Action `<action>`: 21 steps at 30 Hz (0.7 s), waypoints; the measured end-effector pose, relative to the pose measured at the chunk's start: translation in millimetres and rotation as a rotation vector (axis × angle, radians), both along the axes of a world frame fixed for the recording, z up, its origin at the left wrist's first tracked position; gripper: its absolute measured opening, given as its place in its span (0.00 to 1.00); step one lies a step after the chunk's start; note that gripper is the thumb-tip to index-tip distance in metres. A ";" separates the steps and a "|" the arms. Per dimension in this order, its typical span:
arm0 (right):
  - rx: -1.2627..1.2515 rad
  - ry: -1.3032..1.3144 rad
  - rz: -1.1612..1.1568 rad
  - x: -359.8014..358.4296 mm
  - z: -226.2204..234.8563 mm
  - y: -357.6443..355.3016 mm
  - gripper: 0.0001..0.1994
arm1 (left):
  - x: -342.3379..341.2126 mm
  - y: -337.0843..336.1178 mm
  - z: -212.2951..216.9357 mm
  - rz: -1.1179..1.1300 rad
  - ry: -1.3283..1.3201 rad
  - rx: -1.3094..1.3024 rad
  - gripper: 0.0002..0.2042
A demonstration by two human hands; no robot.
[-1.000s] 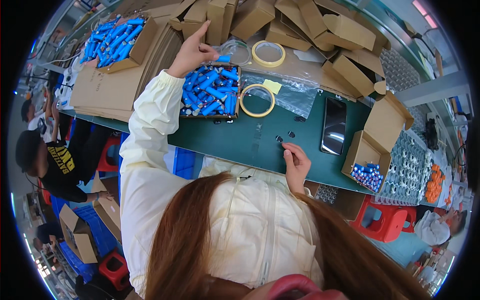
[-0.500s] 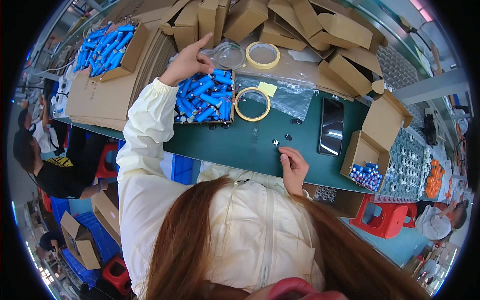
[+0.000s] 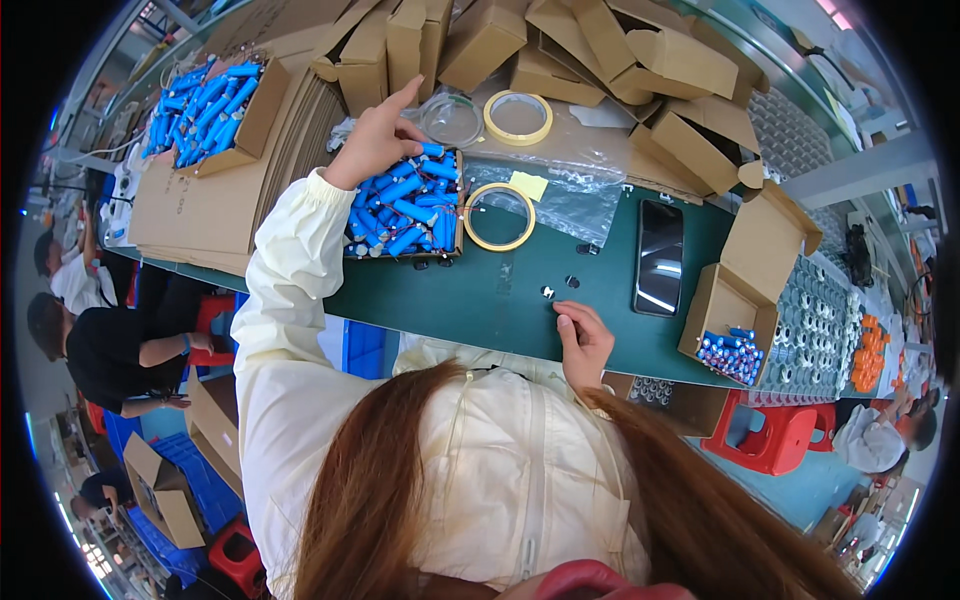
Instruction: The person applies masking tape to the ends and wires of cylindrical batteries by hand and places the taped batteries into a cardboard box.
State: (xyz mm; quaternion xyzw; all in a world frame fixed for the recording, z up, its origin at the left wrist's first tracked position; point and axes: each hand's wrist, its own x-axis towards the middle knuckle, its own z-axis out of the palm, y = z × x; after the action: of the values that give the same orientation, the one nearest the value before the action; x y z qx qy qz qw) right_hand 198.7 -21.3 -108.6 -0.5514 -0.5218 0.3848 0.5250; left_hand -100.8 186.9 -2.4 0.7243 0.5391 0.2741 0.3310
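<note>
Fingers (image 3: 408,92) of the left hand (image 3: 372,145) are spread apart, with one finger pointing up and away. They hold nothing that I can see. That hand rests at the far left corner of a box (image 3: 452,250) full of blue tubes (image 3: 405,205). The tubes lie just under and to the right of those fingers. A clear round lid (image 3: 450,118) sits just right of the pointing finger, and a tape ring (image 3: 517,116) lies beside the lid.

The right hand (image 3: 583,343) lies on the green table (image 3: 480,295), near its close edge. Its fingers are curled close together. The tips touch down by a small dark bit (image 3: 549,292), but it is too tiny to tell if they pinch it. Another small dark bit (image 3: 572,281) lies just past the fingertips. A second tape ring (image 3: 498,215) lies farther off, up and left of that hand, next to the box. A clear bag (image 3: 575,200) with a yellow note (image 3: 527,184) lies past it. A black phone (image 3: 659,257) lies flat to the right of the fingers. Farther right stands a small open box (image 3: 735,300) with more blue tubes in it.

Many brown boxes (image 3: 600,60) are piled far behind both hands.
</note>
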 end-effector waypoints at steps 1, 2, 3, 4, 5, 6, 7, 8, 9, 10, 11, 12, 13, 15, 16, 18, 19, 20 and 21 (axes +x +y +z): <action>0.001 -0.001 -0.003 0.2 0.0 -0.2 0.06 | 0.8 0.3 -0.5 -0.003 -0.001 0.001 0.42; -0.002 0.001 -0.005 0.1 -0.2 -0.5 0.05 | 1.6 0.0 -0.7 -0.022 0.023 0.026 0.42; -0.004 0.004 -0.006 0.2 -0.2 -0.8 0.05 | 2.3 -0.2 -1.0 -0.041 0.047 0.052 0.43; -0.004 0.002 -0.006 0.0 0.5 -0.5 0.05 | 1.7 -0.1 -2.5 -0.041 0.045 0.052 0.43; -0.004 -0.005 -0.003 -0.3 1.6 -0.2 0.05 | 1.0 -0.1 -4.3 -0.044 0.074 0.077 0.42; -0.004 -0.012 0.001 -0.6 2.3 0.1 0.05 | 0.3 -0.2 -5.2 -0.047 0.104 0.103 0.42; -0.003 -0.013 -0.001 -0.3 2.1 0.1 0.05 | 0.6 -0.1 -4.5 -0.048 0.103 0.104 0.42; 0.000 -0.014 -0.002 0.0 1.5 0.1 0.05 | 0.8 -0.1 -3.3 -0.050 0.072 0.090 0.42; 0.003 -0.016 -0.003 0.1 1.1 0.2 0.05 | 0.8 0.0 -2.1 -0.051 0.041 0.076 0.42; 0.004 -0.016 -0.003 0.3 0.7 0.2 0.05 | 0.3 -0.4 -0.7 -0.051 0.041 0.077 0.42; 0.001 -0.013 -0.003 0.3 0.5 0.1 0.05 | -0.4 -0.8 0.8 -0.031 0.018 0.049 0.42; -0.002 -0.010 -0.003 0.4 0.4 0.2 0.05 | -0.7 -1.2 1.7 -0.010 -0.006 0.021 0.41; -0.002 -0.011 -0.003 0.2 0.4 0.2 0.05 | -0.6 -1.6 1.8 -0.010 -0.006 0.021 0.41; 0.005 -0.013 -0.005 -0.1 0.5 0.4 0.05 | 0.4 -2.4 1.9 -0.019 0.016 0.047 0.41; 0.005 -0.014 -0.005 -0.2 0.7 0.5 0.05 | 1.6 -2.8 2.6 -0.020 0.015 0.047 0.41; -0.001 -0.015 -0.007 -0.3 0.9 0.3 0.05 | 3.6 -3.5 4.0 -0.010 0.149 0.093 0.41; 0.001 -0.016 -0.006 -0.3 1.1 0.3 0.05 | 3.0 -3.2 2.2 -0.008 0.149 0.095 0.41; 0.005 -0.022 -0.005 -0.3 1.0 0.3 0.05 | 1.8 -2.5 -2.0 -0.039 0.126 0.118 0.41; 0.009 -0.029 -0.004 -0.2 0.9 0.3 0.05 | 0.6 -2.4 -4.0 -0.069 0.104 0.143 0.41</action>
State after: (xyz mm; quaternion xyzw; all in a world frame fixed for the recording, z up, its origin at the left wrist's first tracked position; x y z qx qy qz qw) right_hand 198.5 -21.0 -107.7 -0.5556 -0.5300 0.3732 0.5207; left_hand -100.2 184.5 -6.3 0.7773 0.5095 0.2624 0.2595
